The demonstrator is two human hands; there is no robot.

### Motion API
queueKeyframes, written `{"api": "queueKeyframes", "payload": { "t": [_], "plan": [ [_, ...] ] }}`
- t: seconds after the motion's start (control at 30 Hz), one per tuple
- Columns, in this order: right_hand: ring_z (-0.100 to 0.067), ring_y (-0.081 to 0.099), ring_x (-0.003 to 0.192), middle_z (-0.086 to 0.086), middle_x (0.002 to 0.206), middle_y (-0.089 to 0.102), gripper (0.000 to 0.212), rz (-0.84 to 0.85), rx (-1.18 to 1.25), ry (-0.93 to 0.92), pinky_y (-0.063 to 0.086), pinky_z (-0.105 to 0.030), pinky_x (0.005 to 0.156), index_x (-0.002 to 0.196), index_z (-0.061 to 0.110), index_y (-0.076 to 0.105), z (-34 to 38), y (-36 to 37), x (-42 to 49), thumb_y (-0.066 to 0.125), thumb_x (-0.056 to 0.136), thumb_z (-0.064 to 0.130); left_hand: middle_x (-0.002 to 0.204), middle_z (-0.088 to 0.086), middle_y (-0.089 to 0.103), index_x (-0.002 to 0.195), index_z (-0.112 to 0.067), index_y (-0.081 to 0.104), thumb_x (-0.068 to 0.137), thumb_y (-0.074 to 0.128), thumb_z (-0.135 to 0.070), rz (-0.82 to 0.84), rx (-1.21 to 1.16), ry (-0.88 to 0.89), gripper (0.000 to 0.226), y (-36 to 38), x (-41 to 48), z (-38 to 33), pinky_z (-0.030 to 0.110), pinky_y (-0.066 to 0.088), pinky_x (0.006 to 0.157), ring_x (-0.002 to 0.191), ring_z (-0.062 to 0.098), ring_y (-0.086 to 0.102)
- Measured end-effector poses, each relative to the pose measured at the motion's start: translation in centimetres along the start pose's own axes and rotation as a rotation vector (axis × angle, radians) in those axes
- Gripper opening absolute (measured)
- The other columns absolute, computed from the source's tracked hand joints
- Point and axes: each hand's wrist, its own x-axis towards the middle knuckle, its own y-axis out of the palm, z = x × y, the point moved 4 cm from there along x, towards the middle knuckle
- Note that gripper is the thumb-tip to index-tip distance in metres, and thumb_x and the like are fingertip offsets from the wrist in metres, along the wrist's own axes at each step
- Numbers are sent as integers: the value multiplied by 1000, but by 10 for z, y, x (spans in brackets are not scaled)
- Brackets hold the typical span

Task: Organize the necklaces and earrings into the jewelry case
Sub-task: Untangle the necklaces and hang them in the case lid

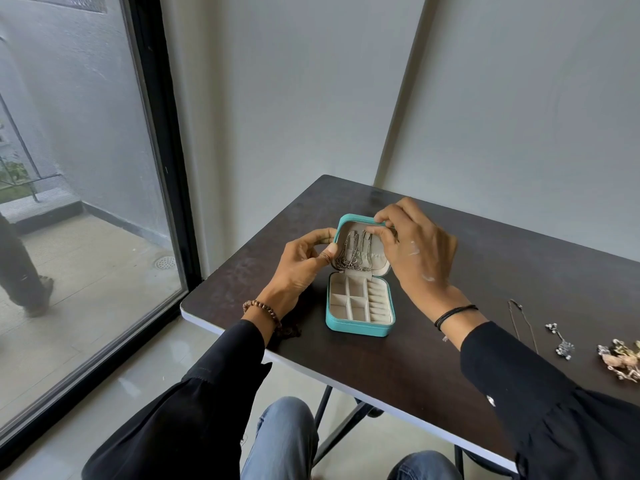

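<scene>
Two knees in blue jeans sit below the dark table. One teal jewelry case stands open on the table, lid upright. The base holds a grid of square cells beside one column of ring rolls. The lid holds several silver necklace chains; the exact count cannot be told. The left hand grips the lid's left edge, fingers curled, thumb in front. The right hand pinches the chains at the lid's top. Lying at right are one loose necklace, one silver earring and one earring heap.
</scene>
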Motion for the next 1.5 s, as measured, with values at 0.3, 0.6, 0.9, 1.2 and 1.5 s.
{"api": "queueKeyframes", "payload": {
  "t": [0.3, 0.6, 0.9, 1.2, 1.5],
  "plan": [
    [-15, 58, 74, 18, 80, 52, 12, 159, 95, 118, 35, -25, 62, 92, 30, 71, -1, -5, 11, 79, 84, 31, 92, -3, 65, 125, 7, 63, 98, 59, -1, -9, 10, -21, 28, 0, -1, -2, 5, 44, 57, 59, -10, 59],
    [-9, 53, 74, 18, 81, 59, 16, 220, 243, 309, 29, -22, 54, 86, 32, 69, -10, 4, 13, 81, 79, 41, 97, -2, 67, 124, 2, 65, 98, 61, -4, -9, 12, -22, 27, -1, 0, 0, 5, 44, 58, 66, -11, 61],
    [-7, 50, 64, 14, 88, 64, 13, 279, 370, 303, 45, -29, 62, 93, 31, 73, -16, 11, 12, 80, 82, 28, 92, -4, 68, 122, 0, 67, 98, 62, -7, -30, 12, -27, 26, -1, 2, 5, 5, 44, 59, 64, -10, 60],
    [-5, 59, 72, 10, 101, 57, 27, 304, 302, 301, 47, -25, 61, 97, 26, 61, -15, 7, -22, 76, 80, 11, 88, -4, 70, 117, -7, 70, 98, 64, -16, -119, 6, -70, 22, -5, 7, 16, 4, 40, 54, 59, -9, 58],
    [-8, 60, 85, 14, 95, 58, 10, 509, 344, 302, 55, -40, 78, 85, 32, 60, -12, 16, -65, 69, 88, 27, 93, 0, 73, 115, -11, 71, 94, 68, -21, -236, 183, -166, 23, -7, 8, 16, 19, 46, 49, 57, 5, 56]
  ]
}}
